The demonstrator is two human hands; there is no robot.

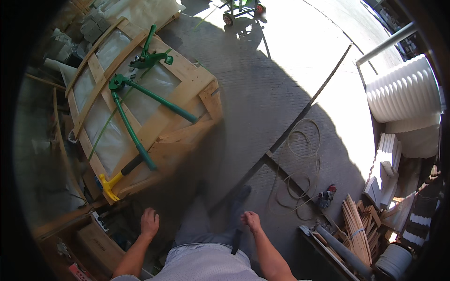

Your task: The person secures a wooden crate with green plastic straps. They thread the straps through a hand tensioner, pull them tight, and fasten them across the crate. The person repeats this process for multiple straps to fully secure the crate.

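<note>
The left hand (149, 222) and the right hand (251, 221) hang apart in front of the body, and I see nothing in either. The left one's fingers are loosely bent, clear of any grip; the right one's curl inward, and I can't tell whether they close fully. Ahead on the left sits the wooden crate (206, 84), its slats in place over pale sheeting. A green strap (103, 133) already runs across it; whether it's tight or joined, I can't make out, so that part may be left to do. On top rest a long-handled green tool (117, 83), a smaller green tool (149, 60) and, at the near corner, a yellow-and-black hammer (126, 169), all untouched.
</note>
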